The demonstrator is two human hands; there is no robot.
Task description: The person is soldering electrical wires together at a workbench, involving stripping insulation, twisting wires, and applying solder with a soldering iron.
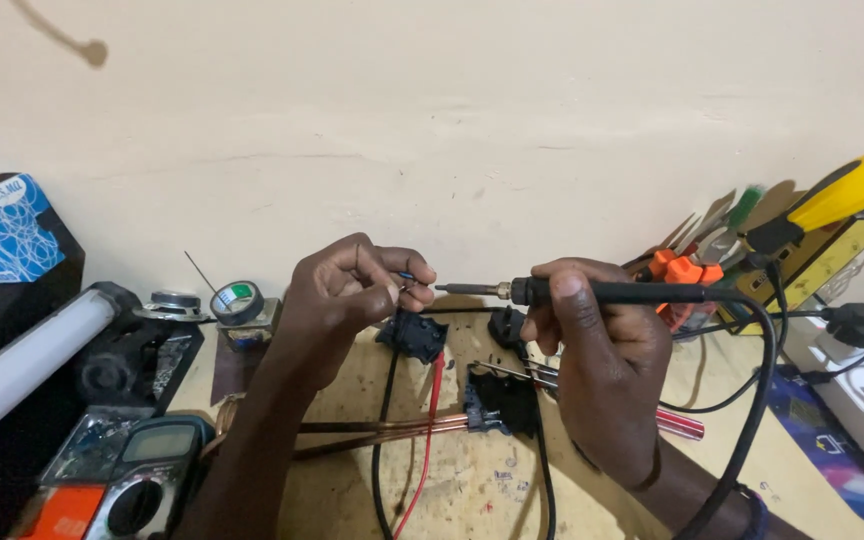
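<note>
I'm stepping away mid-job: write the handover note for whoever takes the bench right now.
Left hand: pinches a thin wire end between its fingertips, above a small black part.
Right hand: grips the soldering iron level, tip pointing at that wire end, very close; contact cannot be told.
Bench: red and black wires run down from the black part; a second black part lies by copper strips; multimeter lower left.
Done: wire and iron brought together.
Left: a finished joint is not visible; check it.
</note>
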